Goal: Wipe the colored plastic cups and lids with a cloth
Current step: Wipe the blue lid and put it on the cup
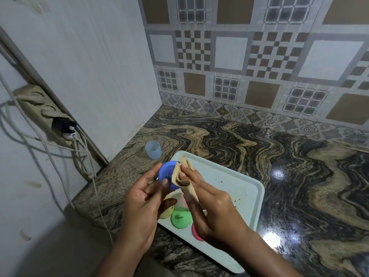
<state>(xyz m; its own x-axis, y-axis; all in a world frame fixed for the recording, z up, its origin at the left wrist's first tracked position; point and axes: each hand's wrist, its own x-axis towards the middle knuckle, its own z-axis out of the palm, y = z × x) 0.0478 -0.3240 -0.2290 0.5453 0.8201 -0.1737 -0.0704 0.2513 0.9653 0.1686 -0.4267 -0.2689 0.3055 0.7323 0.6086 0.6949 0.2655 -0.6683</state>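
Note:
My left hand [143,198] holds a round blue lid [166,172] by its edge, above the near-left part of a pale tray [235,182]. My right hand [209,204] grips a folded tan cloth [182,176] and presses it against the lid's right side. On the tray under my hands lie a green lid [180,217], a yellow lid [166,213], a pink piece [184,201] and a red lid [195,232], all partly hidden. A translucent light-blue cup [153,149] stands upright on the counter beyond the tray's far-left corner.
The tray rests on a dark swirled stone counter [279,156] that meets a patterned tiled wall at the back. Brown crumbs speckle the tray's right side. On the left wall hangs a power strip [43,114] with plugs and dangling white cables.

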